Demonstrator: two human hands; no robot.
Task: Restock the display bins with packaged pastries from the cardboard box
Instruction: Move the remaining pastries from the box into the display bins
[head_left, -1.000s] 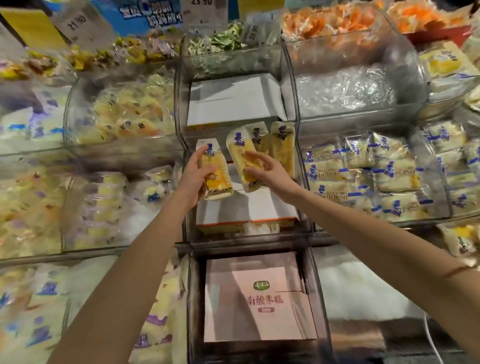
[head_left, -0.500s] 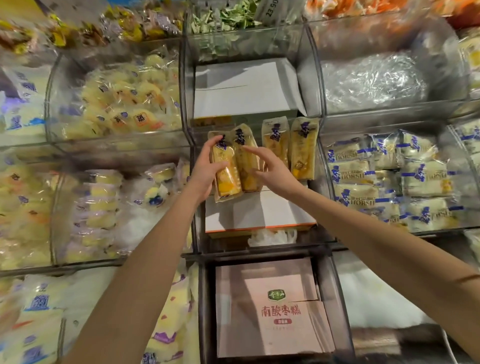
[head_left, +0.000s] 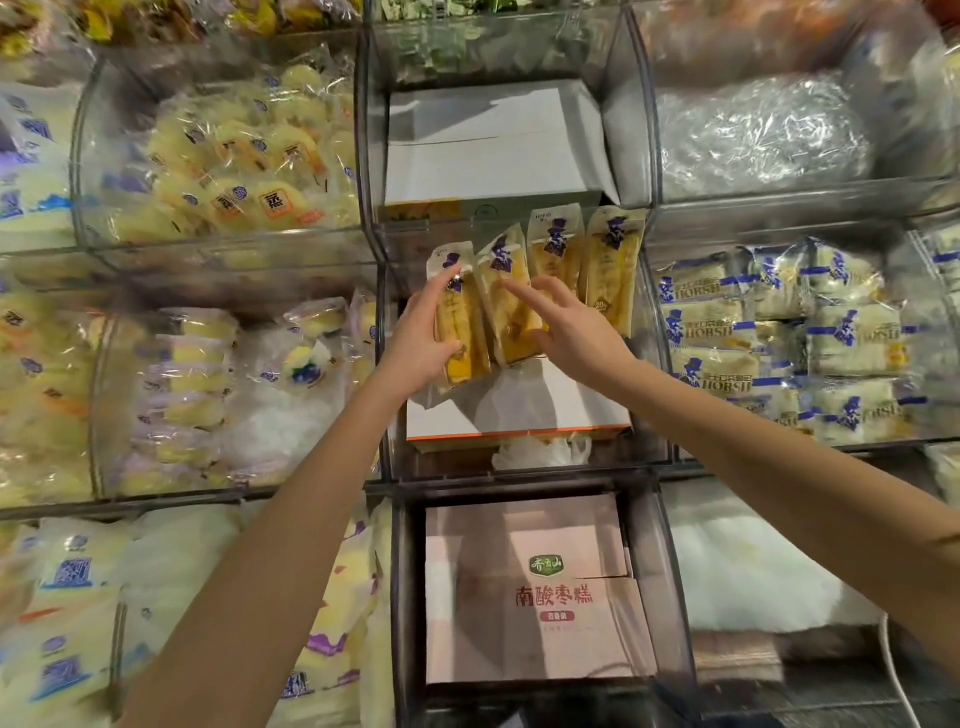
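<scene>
Several yellow packaged pastries stand upright in a row inside the middle clear display bin (head_left: 644, 364), on top of a white box (head_left: 550, 405). My left hand (head_left: 421, 338) grips the leftmost pastry pack (head_left: 460, 332), thumb on its front. My right hand (head_left: 566, 327) has its fingers spread and straight, touching the second pack (head_left: 511, 317). Two more packs (head_left: 582, 260) lean against the bin's back to the right. A white box (head_left: 493, 150) fills the bin above.
A pink cardboard box (head_left: 535, 592) with printed characters sits in the bin below. Bins of round yellow cakes (head_left: 234, 176) are at the left, blue-and-white wrapped cakes (head_left: 779, 338) at the right. A crumpled plastic bag (head_left: 540, 452) lies under the white box's front edge.
My left hand brought its pack right, beside the second pack. My right hand loosened from that pack and now only touches it with straight fingers. The view shifted down.
</scene>
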